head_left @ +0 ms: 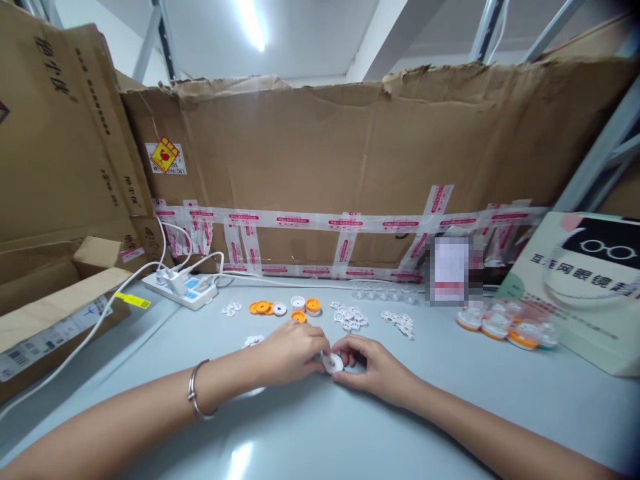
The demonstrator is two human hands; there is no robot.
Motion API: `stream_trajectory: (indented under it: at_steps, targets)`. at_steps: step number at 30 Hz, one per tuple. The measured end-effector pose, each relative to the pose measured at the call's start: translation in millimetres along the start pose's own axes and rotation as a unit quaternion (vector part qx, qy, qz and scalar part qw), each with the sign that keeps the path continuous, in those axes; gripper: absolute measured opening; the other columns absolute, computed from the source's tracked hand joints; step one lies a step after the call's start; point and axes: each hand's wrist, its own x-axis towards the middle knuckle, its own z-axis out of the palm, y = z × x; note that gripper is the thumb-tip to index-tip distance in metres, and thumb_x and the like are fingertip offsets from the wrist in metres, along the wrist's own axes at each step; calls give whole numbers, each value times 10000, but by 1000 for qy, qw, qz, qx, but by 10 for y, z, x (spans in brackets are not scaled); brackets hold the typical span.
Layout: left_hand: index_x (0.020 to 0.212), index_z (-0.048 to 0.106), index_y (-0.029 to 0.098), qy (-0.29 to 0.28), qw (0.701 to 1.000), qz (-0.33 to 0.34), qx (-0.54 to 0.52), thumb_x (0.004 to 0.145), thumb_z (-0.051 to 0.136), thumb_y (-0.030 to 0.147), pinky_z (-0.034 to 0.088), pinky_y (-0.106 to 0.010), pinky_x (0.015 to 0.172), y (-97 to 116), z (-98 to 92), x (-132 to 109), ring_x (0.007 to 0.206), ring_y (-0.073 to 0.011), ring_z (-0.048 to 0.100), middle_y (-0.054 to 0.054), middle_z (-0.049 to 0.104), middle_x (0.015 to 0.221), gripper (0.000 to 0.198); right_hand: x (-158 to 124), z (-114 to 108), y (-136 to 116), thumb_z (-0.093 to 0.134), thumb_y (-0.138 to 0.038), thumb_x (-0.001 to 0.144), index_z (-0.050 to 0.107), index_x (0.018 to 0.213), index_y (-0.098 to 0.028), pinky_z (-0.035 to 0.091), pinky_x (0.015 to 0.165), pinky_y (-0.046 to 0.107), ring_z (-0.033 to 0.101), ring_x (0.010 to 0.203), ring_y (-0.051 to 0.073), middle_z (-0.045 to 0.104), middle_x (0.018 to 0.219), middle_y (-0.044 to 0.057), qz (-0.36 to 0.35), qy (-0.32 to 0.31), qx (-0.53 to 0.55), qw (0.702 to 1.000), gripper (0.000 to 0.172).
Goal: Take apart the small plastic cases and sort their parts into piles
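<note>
Just above the table, a small white round plastic part point(334, 364) is between my two hands. My left hand point(293, 352), with a metal bangle on the wrist, is closed with its fingertips at the part's left side. Thumb and fingers of my right hand point(383, 370) pinch its right edge. Whether a smaller piece is under my left fingertips cannot be made out. Behind my hands stand orange round parts point(313, 306) and white round parts point(280, 309). A white pile point(254, 341) is partly hidden by my left forearm.
Small white pieces lie in piles point(350, 317), with clear plastic pieces point(385, 293) behind. Clear-topped round items point(495, 325) sit at right near a printed box point(580, 293). A power strip point(181, 288) with cables lies at left. A large cardboard box point(300, 153) walls the back.
</note>
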Motion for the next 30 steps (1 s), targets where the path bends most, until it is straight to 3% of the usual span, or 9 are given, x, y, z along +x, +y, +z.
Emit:
stream_trajectory:
  at_steps: [6,9,12,15,19,22,30]
  targets:
    - [786,609,189,64,988,94,107,812,509,149,332,-278,680,25,32,-1,705,-133,532,3,607,737,111,6,4,-2,608,-274,671,581,855,-161,413,602,237,470,621,115,504,649,-16,2,19,31,999,218]
    - [747,607,189,75,984,102,128,824,493,164,313,-279,662,21,-34,9,687,-133,524,6,604,704,140,6,-2,28,661,-322,643,543,992,-171,417,620,245,471,634,115,515,686,-17,12,13,61,998,397]
    - [765,622,204,59,991,51,106,809,515,177,311,-261,645,-88,-237,6,733,-134,547,9,623,747,120,4,-15,45,694,-360,622,480,1109,-191,414,637,252,471,647,113,525,737,-15,23,14,77,997,558]
    - [744,633,190,24,991,-60,115,781,514,148,324,-243,634,-330,-513,-31,724,-132,566,-7,644,783,133,-1,-25,31,674,-370,649,483,1104,-204,409,645,254,477,658,113,525,750,-16,39,19,76,996,521]
    - [668,631,174,-67,961,-191,187,716,473,84,336,-237,621,-694,-738,-114,707,-147,579,-29,659,750,188,-5,-32,7,647,-377,680,497,1085,-193,404,640,252,492,659,113,523,737,-21,52,19,82,995,469]
    - [651,633,178,-109,950,-216,195,689,471,87,339,-240,600,-841,-716,-151,687,-162,585,-35,663,718,189,-4,-32,4,626,-373,700,500,1073,-191,403,641,249,502,662,112,527,734,-22,53,15,88,995,433]
    - [658,642,168,-117,958,-196,174,670,491,98,350,-239,584,-883,-515,-136,670,-168,588,-60,662,733,167,-1,-42,-3,570,-358,738,527,1013,-182,402,611,245,487,641,109,532,734,-11,64,32,95,993,330]
